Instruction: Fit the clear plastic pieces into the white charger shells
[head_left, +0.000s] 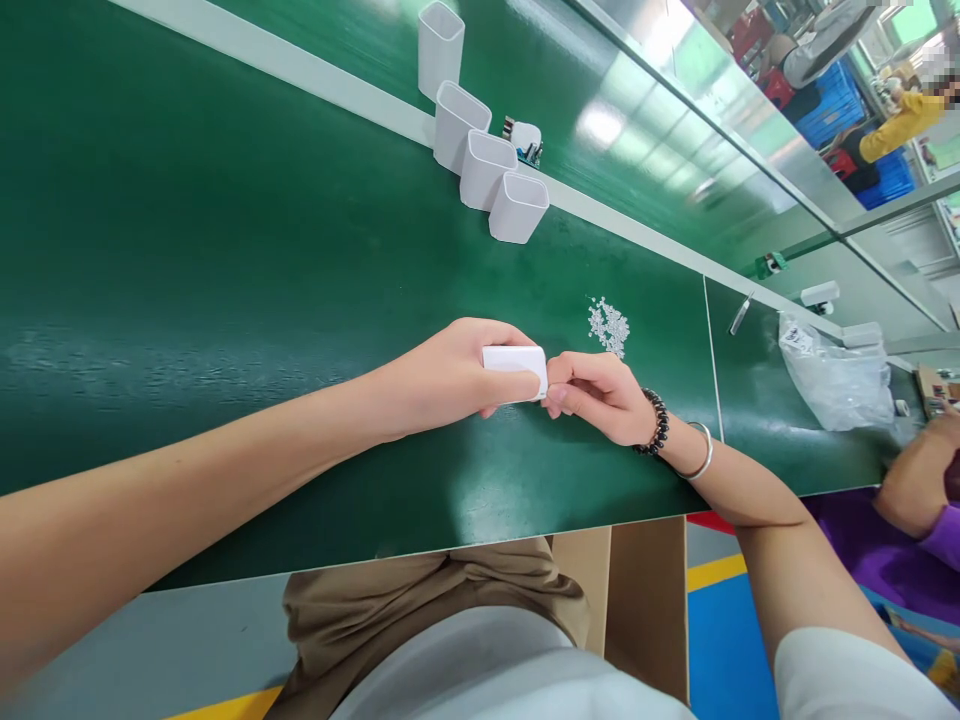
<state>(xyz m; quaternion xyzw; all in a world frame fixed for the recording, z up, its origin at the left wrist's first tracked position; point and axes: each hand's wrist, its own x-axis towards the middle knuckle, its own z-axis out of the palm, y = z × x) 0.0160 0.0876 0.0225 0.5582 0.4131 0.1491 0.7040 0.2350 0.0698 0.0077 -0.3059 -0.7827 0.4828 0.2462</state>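
My left hand is closed around a small white plastic housing, its thumb lying along the near side. At the right end of that housing, my right hand has its thumb and index finger pinched together. Whatever those fingertips hold, if anything, is too small to make out. Just beyond my right hand lies a loose pile of tiny clear plastic pieces on the green tabletop.
Several white open-topped housings stand in a row farther back, beside a small circuit board part. A white strip crosses the table. To the right are a clear plastic bag, a thin tool and another person's arm.
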